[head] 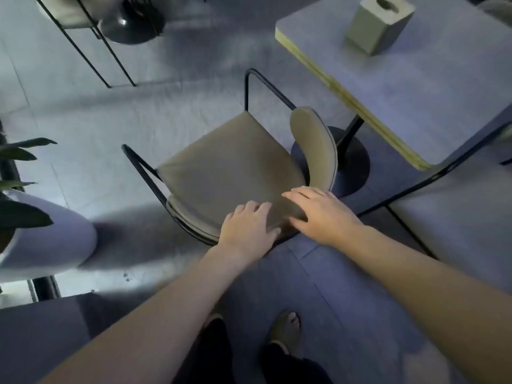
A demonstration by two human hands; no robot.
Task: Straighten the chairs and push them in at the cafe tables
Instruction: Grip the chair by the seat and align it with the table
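A tan chair (230, 164) with a thin black frame stands on the floor just beside the corner of a grey surface (432, 87), turned at an angle to it, its curved backrest nearest the surface's round black base (357, 159). Both hands rest on the near corner of the chair's seat. The left hand (248, 228) lies flat with fingers (263, 207) spread and released. The right hand (322, 214) lies close beside it, fingers extended over the seat edge; whether they hook under the edge is hard to tell. A tissue box (379, 24) stands on the surface. Left of the chair sits a potted plant (25, 195).
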